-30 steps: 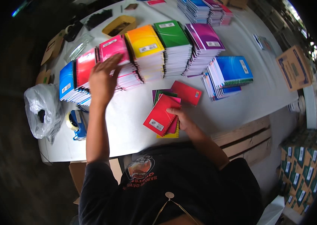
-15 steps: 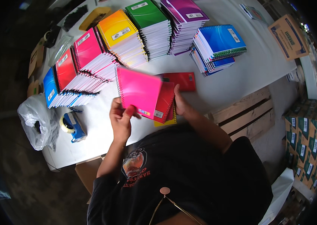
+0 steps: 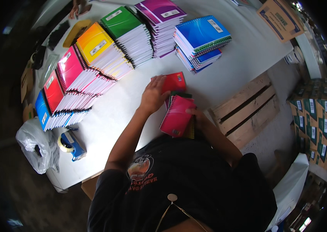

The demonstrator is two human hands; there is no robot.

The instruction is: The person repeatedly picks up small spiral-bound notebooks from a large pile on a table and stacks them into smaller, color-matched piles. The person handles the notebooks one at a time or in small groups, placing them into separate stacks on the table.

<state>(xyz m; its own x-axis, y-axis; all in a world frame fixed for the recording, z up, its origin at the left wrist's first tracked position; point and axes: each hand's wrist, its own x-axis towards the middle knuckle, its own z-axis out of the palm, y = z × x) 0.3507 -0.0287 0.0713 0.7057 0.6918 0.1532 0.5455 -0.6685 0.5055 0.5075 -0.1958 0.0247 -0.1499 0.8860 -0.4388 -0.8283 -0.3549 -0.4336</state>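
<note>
My right hand [image 3: 197,117] grips the right edge of a pink spiral notebook [image 3: 177,116]. Under it, the edges of a yellow notebook [image 3: 190,129] and a dark green one [image 3: 182,94] stick out in a loose fan. My left hand [image 3: 154,96] lies with its fingers stretched over the left end of a red notebook [image 3: 175,81], which rests on the table just beyond the fan. Its thumb points toward the green notebook's edge.
Tall notebook stacks curve along the table [image 3: 121,100]: blue, red, pink, yellow, green [image 3: 121,23] and purple. A shorter blue-topped stack [image 3: 202,33] stands right of them. A tape dispenser [image 3: 72,145] and plastic bag [image 3: 38,145] sit left; a wooden pallet [image 3: 246,112] lies right.
My left hand has left the pink notebook and moved up onto the red one. The pink notebook now lies over the other notebooks at my right hand. The view has shifted.
</note>
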